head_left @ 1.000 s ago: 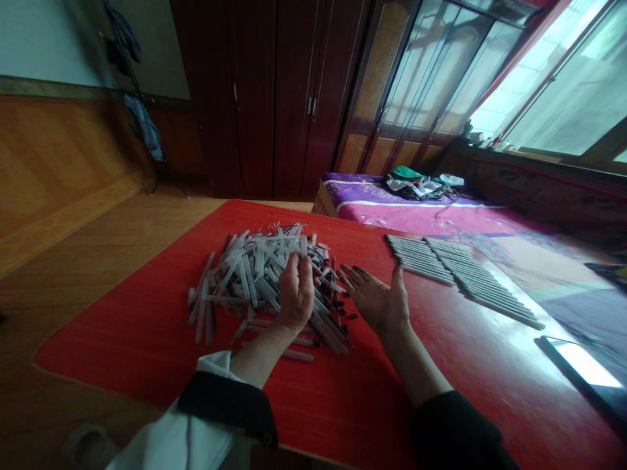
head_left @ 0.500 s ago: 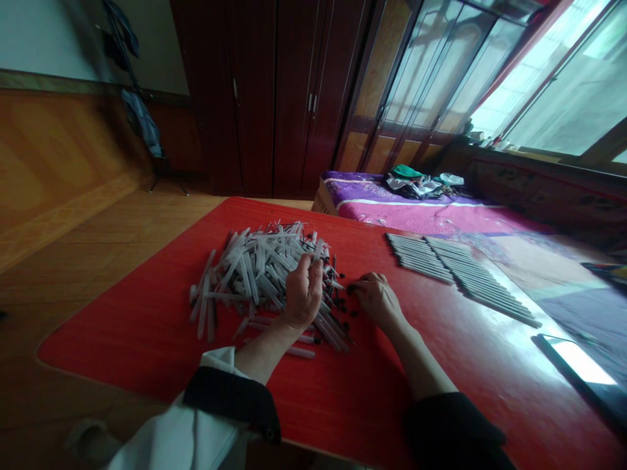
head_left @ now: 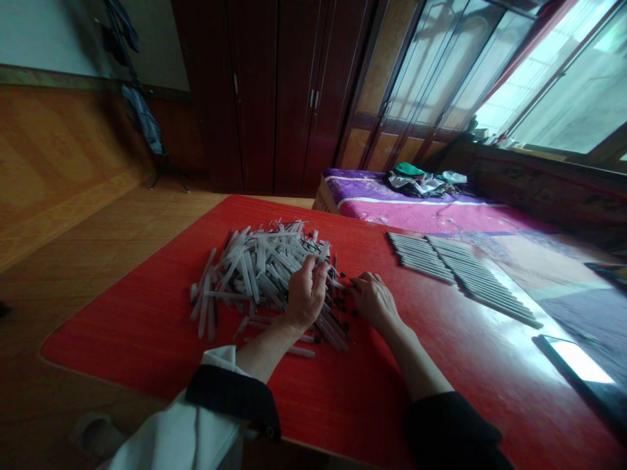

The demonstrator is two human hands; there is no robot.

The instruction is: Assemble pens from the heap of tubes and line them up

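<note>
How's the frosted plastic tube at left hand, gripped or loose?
Gripped: left hand curls around frosted plastic tube, end sticking out above.

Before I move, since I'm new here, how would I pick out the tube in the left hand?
On the red table lies a pile of pale tubes. In front of the pile's right side is the left hand, with the held tube poking up from its grip. Unlike its neighbours, jumbled in the pile, this one is gripped.

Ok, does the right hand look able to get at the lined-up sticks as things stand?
Probably yes: only red tabletop shows between the right hand and the lined-up sticks, and the left hand is out of the way, by the pile of tubes.
</note>
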